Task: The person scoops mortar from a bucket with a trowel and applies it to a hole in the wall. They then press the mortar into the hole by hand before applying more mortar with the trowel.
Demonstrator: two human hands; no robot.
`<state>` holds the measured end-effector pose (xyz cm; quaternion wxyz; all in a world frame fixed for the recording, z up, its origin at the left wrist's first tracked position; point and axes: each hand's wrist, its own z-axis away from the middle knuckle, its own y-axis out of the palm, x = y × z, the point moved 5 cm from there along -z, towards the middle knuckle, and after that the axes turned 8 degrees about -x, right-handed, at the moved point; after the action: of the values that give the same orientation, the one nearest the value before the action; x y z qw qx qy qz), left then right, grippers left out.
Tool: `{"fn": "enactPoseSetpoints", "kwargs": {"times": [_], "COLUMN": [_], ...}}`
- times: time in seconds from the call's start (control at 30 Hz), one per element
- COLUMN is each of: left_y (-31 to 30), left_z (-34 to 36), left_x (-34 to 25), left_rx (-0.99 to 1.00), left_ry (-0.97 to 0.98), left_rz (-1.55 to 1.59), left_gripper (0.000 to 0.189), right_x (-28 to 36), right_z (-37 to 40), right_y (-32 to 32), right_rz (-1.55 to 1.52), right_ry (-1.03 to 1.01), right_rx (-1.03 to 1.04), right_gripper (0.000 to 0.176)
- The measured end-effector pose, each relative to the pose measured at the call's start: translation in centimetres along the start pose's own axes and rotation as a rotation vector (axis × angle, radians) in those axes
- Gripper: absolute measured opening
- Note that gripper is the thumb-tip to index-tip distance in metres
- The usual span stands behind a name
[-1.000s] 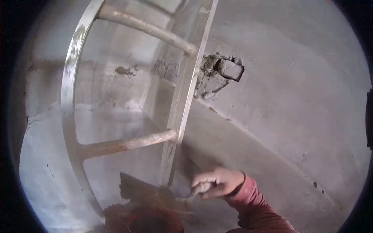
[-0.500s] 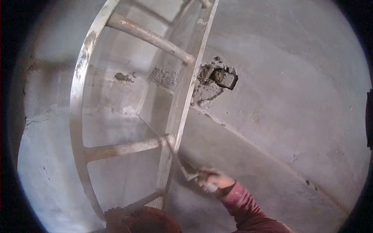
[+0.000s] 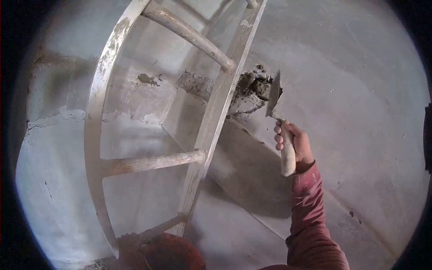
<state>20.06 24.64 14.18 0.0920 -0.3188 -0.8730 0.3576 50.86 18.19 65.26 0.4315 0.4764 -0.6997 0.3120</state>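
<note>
My right hand (image 3: pixel 299 143) is wrapped round the pale handle of a trowel (image 3: pixel 274 93), below the rough hole (image 3: pixel 258 87) in the grey wall. The trowel's blade points up and stands at the right edge of the hole; whether it touches the wall I cannot tell. Grey, lumpy material sits inside the hole. In the dark lower left, by a reddish round container (image 3: pixel 177 253), there is a dim shape that may be my left hand, too dark to make out.
A metal ladder (image 3: pixel 218 114) with round rungs stands left of the hole, its right rail close to it. Behind the ladder the wall (image 3: pixel 148 103) has broken patches. A seam runs diagonally down to the right.
My right hand has risen with the trowel, from low beside the ladder rail to the hole. The trowel blade now overlaps the hole's right edge. The view has shifted slightly.
</note>
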Motion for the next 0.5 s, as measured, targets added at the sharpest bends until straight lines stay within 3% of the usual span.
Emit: {"fn": "enactPoseSetpoints", "kwargs": {"times": [0.1,0.2,0.27,0.3,0.37,0.5], "left_y": [0.3,-0.8,-4.1,-3.9,-0.9,-3.6], "left_z": [-0.6,-1.5,-2.5,-2.7,-2.3,-3.0], "left_x": [0.3,-0.1,-0.9,-0.4,0.8,-0.5], "left_rx": [0.189,0.332,0.077,0.082,0.657,0.573], "left_ry": [-0.186,-0.288,-0.229,-0.229,-0.448,-0.355], "left_rz": [0.049,0.083,0.105,0.107,0.393,0.381], "left_gripper": [0.057,0.053,0.047,0.047,0.069,0.070], "right_x": [-1.4,-1.9,-2.1,-2.0,-1.8,0.2], "right_z": [0.6,0.4,0.3,0.1,0.5,2.4], "right_y": [-0.3,1.1,0.8,-0.2,-0.5,0.0], "right_rz": [0.108,0.092,0.084,0.025,-0.027,0.132], "right_ry": [-0.099,-0.055,-0.054,-0.079,-0.106,-0.208], "right_rx": [-0.228,-0.102,-0.115,-0.157,-0.231,-0.190], "right_gripper": [0.021,0.020,0.019,0.019,0.020,0.018]}}
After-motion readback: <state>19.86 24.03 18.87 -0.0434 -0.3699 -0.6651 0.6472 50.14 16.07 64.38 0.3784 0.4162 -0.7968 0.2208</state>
